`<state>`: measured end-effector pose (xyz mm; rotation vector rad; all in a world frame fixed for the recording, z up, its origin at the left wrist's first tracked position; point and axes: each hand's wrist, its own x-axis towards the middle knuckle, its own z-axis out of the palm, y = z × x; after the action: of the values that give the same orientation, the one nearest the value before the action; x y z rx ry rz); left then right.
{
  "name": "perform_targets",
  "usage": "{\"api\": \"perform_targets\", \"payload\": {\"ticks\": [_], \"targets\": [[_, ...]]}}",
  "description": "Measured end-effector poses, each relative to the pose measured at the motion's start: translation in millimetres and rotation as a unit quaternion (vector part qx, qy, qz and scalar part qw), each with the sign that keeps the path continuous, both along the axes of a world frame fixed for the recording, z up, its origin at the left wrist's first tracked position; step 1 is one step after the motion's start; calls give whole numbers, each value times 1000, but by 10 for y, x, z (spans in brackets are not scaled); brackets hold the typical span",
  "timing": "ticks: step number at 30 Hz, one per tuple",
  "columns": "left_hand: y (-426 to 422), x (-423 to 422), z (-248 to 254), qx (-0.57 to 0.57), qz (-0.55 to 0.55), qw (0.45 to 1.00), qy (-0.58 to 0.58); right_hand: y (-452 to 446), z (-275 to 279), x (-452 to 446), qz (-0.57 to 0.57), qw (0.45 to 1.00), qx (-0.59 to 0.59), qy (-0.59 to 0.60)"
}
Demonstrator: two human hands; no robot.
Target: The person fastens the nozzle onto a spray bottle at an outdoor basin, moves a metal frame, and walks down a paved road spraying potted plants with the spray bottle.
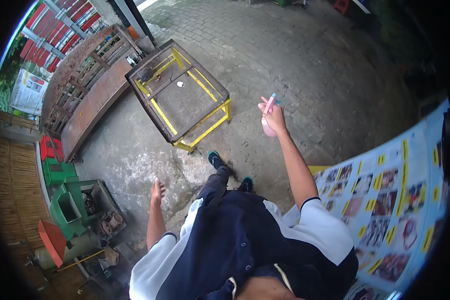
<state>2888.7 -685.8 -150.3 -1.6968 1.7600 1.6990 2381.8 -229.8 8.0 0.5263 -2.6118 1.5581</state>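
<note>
Poster (pixel 385 200) lettering: too small to read. Bottle (pixel 268 129) gripped in right hand (pixel 275 118), beside frame (pixel 163 116). Left hand (pixel 157 191), near frame: fingers loosely extended.

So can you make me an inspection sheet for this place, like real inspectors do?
Surface: concrete floor, pale patches.
Job's things: pink bottle, blue-tipped.
Clutter: small white object at the yellow-legged frame; too small to name.
Hands: right hand grips the bottle; left hand open, nothing seen in it.
Cables: maybe a thin dark cord at the frame; unclear.
Surroundings: bench, green machine, picture poster.
</note>
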Motion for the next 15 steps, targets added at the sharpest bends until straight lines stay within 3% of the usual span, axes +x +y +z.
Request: {"api": "perform_targets", "payload": {"ticks": [2, 3, 6, 10, 13, 15], "targets": [[-87, 35, -199, 34, 71, 997, -9, -104, -652, -638, 52, 998, 37, 28], [-155, 6, -325, 50, 104, 993, -14, -201, -738, -856, 56, 997, 51, -30], [-270, -183, -669, 70, 116, 991, -13, -461, -1119, -1186, 57, 976, 94, -190], [-489, -760, -1241, 58, 63, 993, -78, -782, -2054, -1633, 61, 966, 176, -178], [-785, -1283, -1531, 7, 26, 999, -47, -1199, -2049, -1761, 91, 946, 177, -258], [-904, -1717, -1593, -41, 80, 996, -14, -1490, -2178, -1952, 111, 938, 181, -275]]}}
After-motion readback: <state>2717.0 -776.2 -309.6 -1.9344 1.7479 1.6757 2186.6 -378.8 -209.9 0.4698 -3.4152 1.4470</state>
